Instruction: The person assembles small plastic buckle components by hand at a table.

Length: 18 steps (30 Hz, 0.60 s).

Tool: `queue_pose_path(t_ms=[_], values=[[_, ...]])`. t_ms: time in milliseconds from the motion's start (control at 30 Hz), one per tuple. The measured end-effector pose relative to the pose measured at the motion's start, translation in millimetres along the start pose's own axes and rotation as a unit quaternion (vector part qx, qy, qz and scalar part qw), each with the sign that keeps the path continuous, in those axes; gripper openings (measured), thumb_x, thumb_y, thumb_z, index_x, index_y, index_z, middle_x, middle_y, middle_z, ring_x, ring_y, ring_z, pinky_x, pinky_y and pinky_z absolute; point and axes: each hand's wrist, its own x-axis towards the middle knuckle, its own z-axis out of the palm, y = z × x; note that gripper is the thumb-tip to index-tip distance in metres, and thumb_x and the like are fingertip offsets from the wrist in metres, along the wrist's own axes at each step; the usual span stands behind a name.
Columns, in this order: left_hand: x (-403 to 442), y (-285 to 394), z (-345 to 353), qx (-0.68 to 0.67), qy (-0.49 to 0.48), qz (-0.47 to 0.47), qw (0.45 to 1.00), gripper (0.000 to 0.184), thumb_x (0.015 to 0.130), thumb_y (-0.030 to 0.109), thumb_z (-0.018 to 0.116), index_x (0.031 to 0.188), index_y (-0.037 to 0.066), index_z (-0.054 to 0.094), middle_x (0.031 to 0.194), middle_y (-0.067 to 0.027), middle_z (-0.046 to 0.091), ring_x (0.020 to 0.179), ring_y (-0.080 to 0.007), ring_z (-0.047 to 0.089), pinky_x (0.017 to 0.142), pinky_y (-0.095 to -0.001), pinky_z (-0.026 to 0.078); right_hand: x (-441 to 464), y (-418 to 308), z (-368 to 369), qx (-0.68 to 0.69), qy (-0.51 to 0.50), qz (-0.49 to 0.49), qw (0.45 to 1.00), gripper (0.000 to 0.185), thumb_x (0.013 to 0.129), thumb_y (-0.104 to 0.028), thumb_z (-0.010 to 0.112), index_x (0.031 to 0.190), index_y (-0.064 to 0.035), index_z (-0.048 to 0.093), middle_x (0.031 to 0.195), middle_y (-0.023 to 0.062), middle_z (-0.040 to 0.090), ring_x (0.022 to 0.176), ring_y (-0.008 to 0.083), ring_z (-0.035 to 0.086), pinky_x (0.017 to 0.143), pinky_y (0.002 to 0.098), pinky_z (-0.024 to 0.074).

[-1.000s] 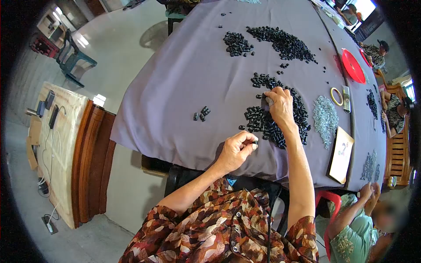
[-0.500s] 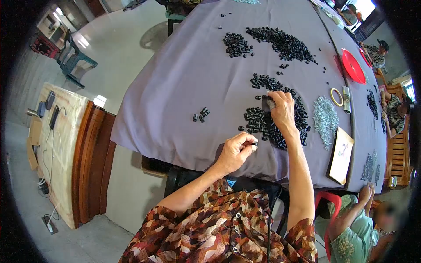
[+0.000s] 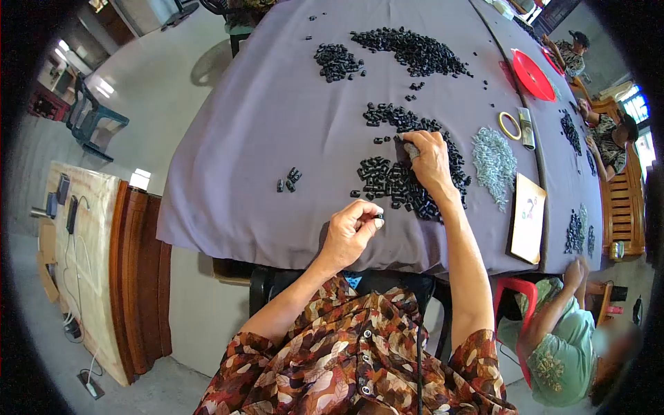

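Note:
On the grey tablecloth (image 3: 235, 138) lie heaps of small black pieces. My left hand (image 3: 351, 232), near the front edge, pinches one small black piece (image 3: 378, 216) between thumb and fingers. My right hand (image 3: 430, 160) reaches over the nearest black heap (image 3: 387, 181), fingers bent together at its left side. Something greyish shows under those fingertips, too hidden to name. Several black pieces (image 3: 290, 179) lie apart on the left. Clear small pieces (image 3: 493, 164) are heaped right of my right hand.
Further back lie two black heaps (image 3: 415, 52) (image 3: 337, 62). Toward the right are a red tray (image 3: 533, 75), a tape roll (image 3: 510, 126) and a board (image 3: 528, 218). A co-worker in green (image 3: 564, 353) sits at the right; others sit beyond. A wooden cabinet (image 3: 138, 277) stands left.
The whole view has shifted, so the table and heaps appear further left and slightly higher. My left hand keeps its pinch, and my right hand stays over the near heap.

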Motion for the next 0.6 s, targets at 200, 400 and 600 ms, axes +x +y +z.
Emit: queue_pose_path(t_ms=[200, 400, 600], values=[[-0.3, 0.4, -1.3, 0.016, -0.006, 0.008, 1.000, 0.010, 0.081, -0.004, 0.059, 0.089, 0.001, 0.057, 0.082, 0.0003, 0.056, 0.067, -0.0044, 0.051, 0.057, -0.0197, 0.046, -2.2, 7.6, -7.6, -0.019, 0.013, 0.000, 1.000, 0.030, 0.065, 0.003, 0.057, 0.091, -0.0077, 0.066, 0.092, 0.0065, 0.062, 0.088, 0.0284, 0.052, 0.080, 0.0380, 0.0410], [-0.1, -1.6, -1.2, 0.012, -0.007, 0.003, 1.000, 0.010, 0.081, -0.003, 0.059, 0.089, 0.001, 0.058, 0.083, 0.0005, 0.056, 0.068, -0.0044, 0.052, 0.058, -0.0196, 0.047, 1.6, -2.2, -12.6, -0.014, 0.046, 0.001, 0.999, 0.020, 0.069, -0.001, 0.058, 0.087, -0.0081, 0.065, 0.083, 0.0074, 0.059, 0.083, 0.0291, 0.051, 0.077, 0.0393, 0.0409], [0.3, -2.6, -0.4, 0.011, -0.005, 0.003, 1.000, 0.010, 0.081, -0.003, 0.059, 0.090, 0.001, 0.057, 0.083, 0.0004, 0.055, 0.068, -0.0045, 0.052, 0.058, -0.0197, 0.047, 8.8, -12.0, 0.0, -0.034, 0.010, -0.017, 0.999, 0.025, 0.071, 0.000, 0.056, 0.094, -0.0088, 0.063, 0.087, 0.0086, 0.058, 0.085, 0.0290, 0.050, 0.077, 0.0400, 0.0405]])
